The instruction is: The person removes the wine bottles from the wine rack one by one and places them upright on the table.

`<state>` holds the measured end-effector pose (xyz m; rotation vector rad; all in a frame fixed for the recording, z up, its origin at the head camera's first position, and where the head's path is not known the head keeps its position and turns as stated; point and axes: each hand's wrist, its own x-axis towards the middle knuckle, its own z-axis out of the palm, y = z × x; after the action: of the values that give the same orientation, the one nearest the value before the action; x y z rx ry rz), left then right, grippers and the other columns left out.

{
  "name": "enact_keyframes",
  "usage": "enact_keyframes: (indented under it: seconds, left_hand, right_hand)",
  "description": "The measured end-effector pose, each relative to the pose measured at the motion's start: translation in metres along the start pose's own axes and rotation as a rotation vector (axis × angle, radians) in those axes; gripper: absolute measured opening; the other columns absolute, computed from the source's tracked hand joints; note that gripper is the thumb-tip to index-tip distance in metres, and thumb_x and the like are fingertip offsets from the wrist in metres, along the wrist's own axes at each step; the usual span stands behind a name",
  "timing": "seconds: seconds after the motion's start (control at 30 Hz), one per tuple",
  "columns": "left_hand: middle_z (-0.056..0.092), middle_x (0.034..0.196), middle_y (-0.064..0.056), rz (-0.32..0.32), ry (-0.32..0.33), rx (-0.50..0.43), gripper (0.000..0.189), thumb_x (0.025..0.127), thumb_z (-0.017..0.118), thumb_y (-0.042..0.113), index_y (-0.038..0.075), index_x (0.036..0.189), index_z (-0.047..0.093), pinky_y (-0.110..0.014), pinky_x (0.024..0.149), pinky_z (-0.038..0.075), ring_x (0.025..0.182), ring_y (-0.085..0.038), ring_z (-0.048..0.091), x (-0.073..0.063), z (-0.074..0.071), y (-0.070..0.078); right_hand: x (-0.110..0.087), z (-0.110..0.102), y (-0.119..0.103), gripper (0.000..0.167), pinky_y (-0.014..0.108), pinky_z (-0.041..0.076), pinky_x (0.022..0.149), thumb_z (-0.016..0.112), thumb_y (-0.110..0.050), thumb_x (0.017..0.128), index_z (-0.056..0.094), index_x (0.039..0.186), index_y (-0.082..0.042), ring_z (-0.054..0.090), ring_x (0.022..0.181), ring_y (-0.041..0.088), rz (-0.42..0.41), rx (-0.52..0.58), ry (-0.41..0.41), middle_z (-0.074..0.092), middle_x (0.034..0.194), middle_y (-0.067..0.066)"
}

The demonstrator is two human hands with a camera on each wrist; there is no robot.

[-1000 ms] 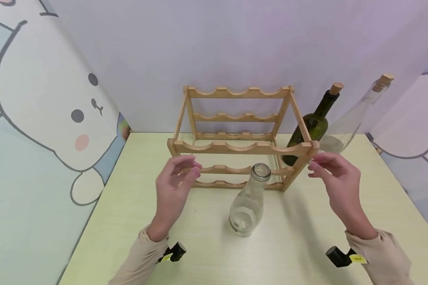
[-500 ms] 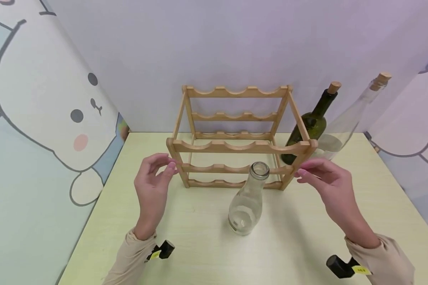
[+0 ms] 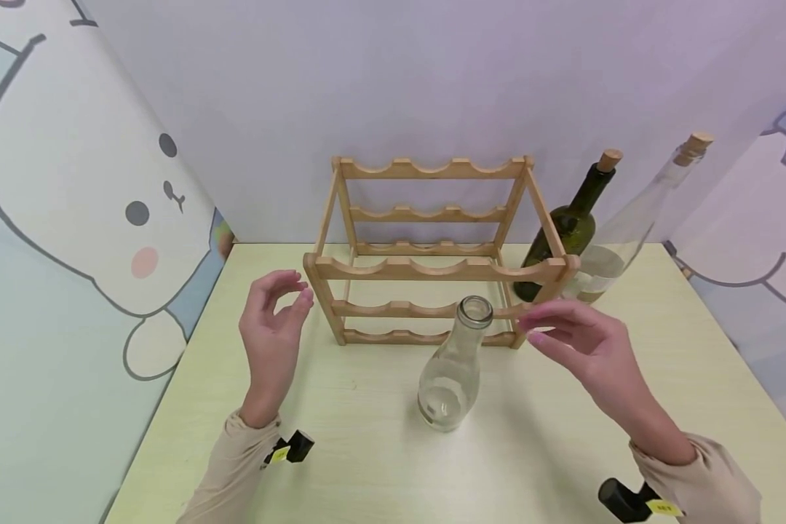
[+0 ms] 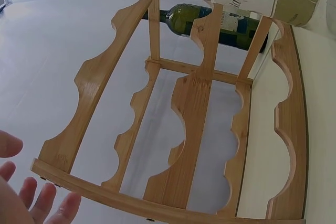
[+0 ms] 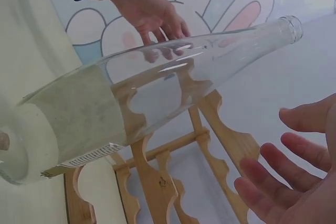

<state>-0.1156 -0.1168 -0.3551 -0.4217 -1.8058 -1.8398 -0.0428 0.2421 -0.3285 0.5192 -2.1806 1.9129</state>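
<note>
A wooden bottle rack [image 3: 439, 271] with scalloped rails stands on the table. Just outside its left front post is my left hand [image 3: 271, 338], holding nothing, fingers loosely bent. My right hand [image 3: 586, 349] is at the rack's lower right front corner, its fingertips overlapping the post in the head view. Thumb and fingers are spread around nothing in the right wrist view. Between the hands, in front of the rack, an uncorked clear glass bottle [image 3: 450, 382] stands upright. That clear bottle [image 5: 173, 82] crosses the right wrist view, with a pale label on its lower part.
Behind the rack's right side stand a corked green wine bottle [image 3: 566, 229] and a tall corked clear bottle [image 3: 618, 240]. The table [image 3: 367, 466] meets a pale wall [image 3: 432, 80] at the back. Side walls carry cartoon animal pictures [image 3: 151, 211].
My left hand has moved left, from the rack's front to outside its left post. My right hand has shifted left and nearer, toward the uncorked bottle. Rack and bottles stay put.
</note>
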Motion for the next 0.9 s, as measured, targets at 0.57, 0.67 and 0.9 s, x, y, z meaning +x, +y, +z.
enact_keyframes:
  seconds: [0.57, 0.67, 0.9]
  left_hand:
    - [0.052, 0.117, -0.019, 0.084, -0.249, 0.264, 0.041, 0.093, 0.053, -0.007, -0.002, 0.133, 0.046, -0.018, 0.080, 0.051, 0.103, -0.031, 0.058, 0.026, 0.001, -0.010]
    - [0.056, 0.114, -0.015, 0.138, -0.295, 0.305, 0.043, 0.092, 0.055, -0.004, 0.005, 0.133, 0.047, -0.016, 0.076, 0.052, 0.098, -0.027, 0.062, 0.031, -0.007, -0.030]
    - [0.059, 0.109, -0.014, 0.163, -0.352, 0.304, 0.048, 0.091, 0.058, -0.004, 0.008, 0.135, 0.044, -0.021, 0.077, 0.054, 0.096, -0.027, 0.063, 0.035, -0.014, -0.046]
  right_hand:
    - [0.007, 0.027, -0.010, 0.061, 0.030, 0.051, 0.088, 0.069, 0.022, 0.071, 0.049, 0.127, 0.008, 0.059, 0.108, 0.022, -0.170, -0.059, -0.205, 0.058, 0.120, 0.016]
    - [0.008, 0.032, -0.010, 0.065, 0.031, 0.051, 0.089, 0.072, 0.020, 0.070, 0.048, 0.129, 0.006, 0.059, 0.108, 0.018, -0.125, -0.104, -0.210, 0.058, 0.121, 0.009]
    - [0.010, 0.045, -0.008, 0.067, 0.030, 0.051, 0.089, 0.077, 0.009, 0.072, 0.050, 0.132, -0.004, 0.057, 0.110, 0.016, -0.080, -0.177, -0.235, 0.057, 0.124, 0.005]
